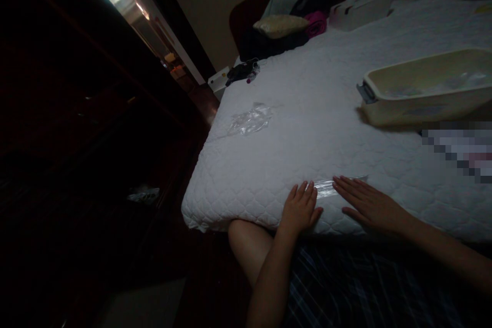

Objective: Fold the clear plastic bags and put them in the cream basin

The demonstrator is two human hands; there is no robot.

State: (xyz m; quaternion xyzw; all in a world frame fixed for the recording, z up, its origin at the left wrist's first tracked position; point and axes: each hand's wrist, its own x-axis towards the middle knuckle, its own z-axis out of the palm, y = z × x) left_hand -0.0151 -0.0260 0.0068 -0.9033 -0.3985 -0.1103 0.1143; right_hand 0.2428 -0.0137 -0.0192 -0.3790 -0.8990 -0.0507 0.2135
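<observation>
A narrow strip of clear, shiny plastic [325,189] lies flat near the front edge of the white quilted bed [303,148]. My left hand [301,207] rests palm down at the strip's left end, fingers stretched out. From the other side my right hand [371,204] lies flat over the strip's right part, its fingers straight and its thumb apart. Both hands press on the plastic and grip nothing. Farther off on the bed is a crumpled clear plastic bag [251,119].
A cream plastic bin [407,110] with a grey handle stands on the bed at right. A white box [361,10], a yellowish pillow [280,25] and a rolled magenta cloth [316,24] are by the headboard. Another plastic wrapper [143,195] shows in the dark at left.
</observation>
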